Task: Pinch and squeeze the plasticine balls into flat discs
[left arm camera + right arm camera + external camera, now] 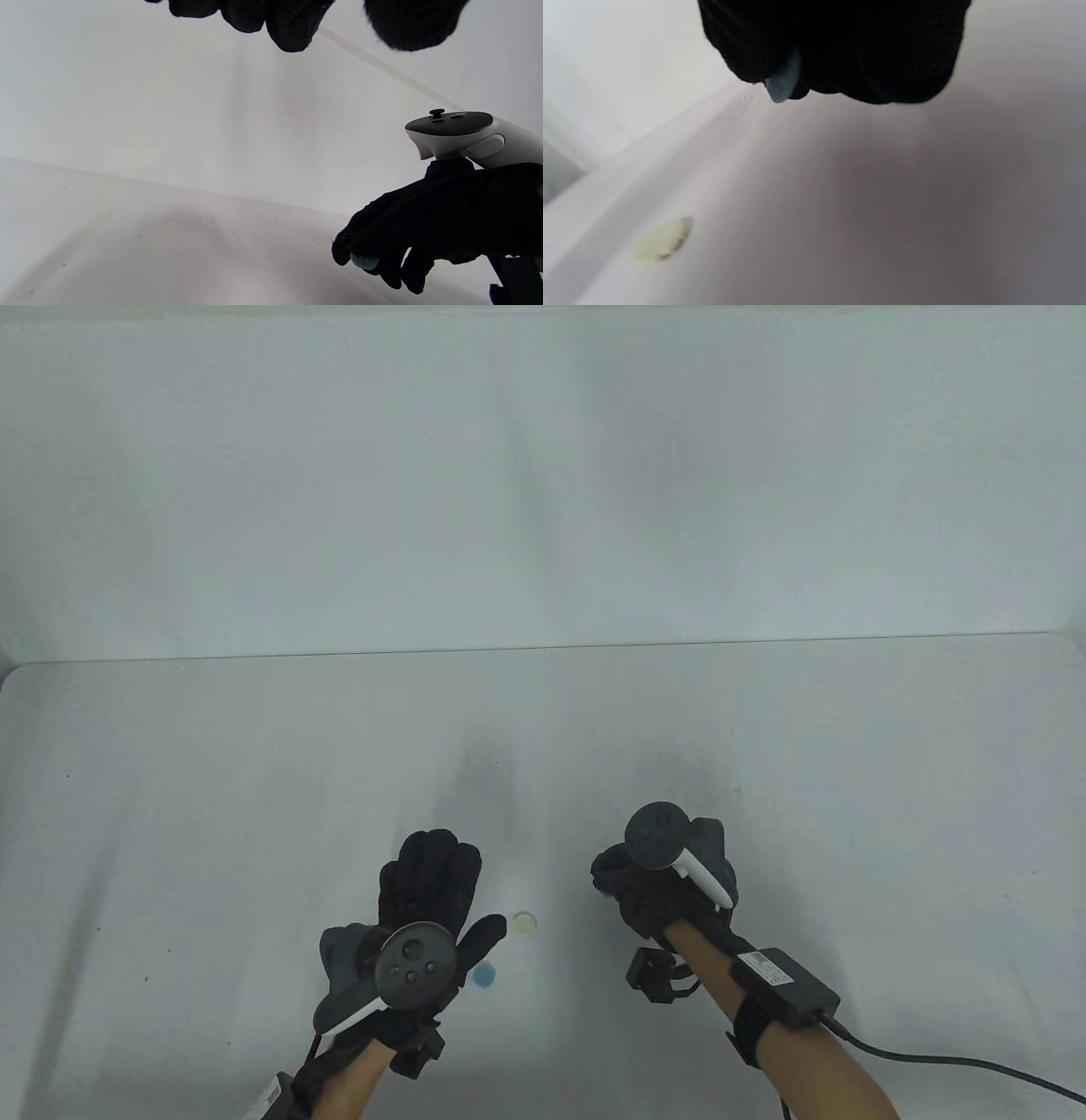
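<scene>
My right hand (604, 875) is curled and pinches a small teal plasticine piece (784, 80) between thumb and fingers, held above the table. The piece looks partly flattened, and it also shows in the left wrist view (364, 261). My left hand (431, 869) is open and holds nothing, palm down over the table with its fingers stretched forward. A pale yellow flat disc (525, 924) lies on the table between my hands, and it also shows in the right wrist view (661, 240). A blue flat disc (485, 976) lies by my left thumb, partly hidden by it.
The white table (254, 780) ends at a far edge against a white backdrop (543, 475). A black cable (959, 1060) runs from my right forearm to the right.
</scene>
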A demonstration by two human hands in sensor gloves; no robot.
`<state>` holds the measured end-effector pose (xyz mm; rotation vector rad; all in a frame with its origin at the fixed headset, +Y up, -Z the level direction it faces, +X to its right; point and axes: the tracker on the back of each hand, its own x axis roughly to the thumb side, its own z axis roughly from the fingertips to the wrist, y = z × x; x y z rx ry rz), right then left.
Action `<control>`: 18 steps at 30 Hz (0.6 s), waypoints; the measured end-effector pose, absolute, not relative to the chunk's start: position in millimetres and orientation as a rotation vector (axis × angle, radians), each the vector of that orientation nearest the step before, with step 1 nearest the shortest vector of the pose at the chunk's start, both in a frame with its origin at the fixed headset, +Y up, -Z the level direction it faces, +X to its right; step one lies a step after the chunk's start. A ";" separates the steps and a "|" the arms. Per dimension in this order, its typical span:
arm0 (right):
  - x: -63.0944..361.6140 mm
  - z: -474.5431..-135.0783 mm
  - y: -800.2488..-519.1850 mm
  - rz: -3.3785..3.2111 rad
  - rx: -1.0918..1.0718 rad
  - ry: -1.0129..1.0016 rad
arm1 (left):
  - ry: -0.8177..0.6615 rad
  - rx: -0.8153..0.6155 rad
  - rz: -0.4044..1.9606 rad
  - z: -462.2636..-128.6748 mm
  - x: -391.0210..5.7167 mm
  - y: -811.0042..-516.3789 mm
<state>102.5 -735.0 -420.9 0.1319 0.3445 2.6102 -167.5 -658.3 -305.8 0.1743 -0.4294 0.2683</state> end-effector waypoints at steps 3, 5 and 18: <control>101.4 -422.4 -739.4 2.607 0.136 0.360 | -0.429 0.170 0.267 -305.8 -167.4 -658.3; 101.1 -422.8 -742.4 2.608 0.141 0.363 | -0.429 0.168 0.267 -305.9 -167.4 -658.1; 86.8 -421.9 -751.2 2.706 0.242 0.319 | -0.419 0.150 0.263 -306.9 -167.7 -657.6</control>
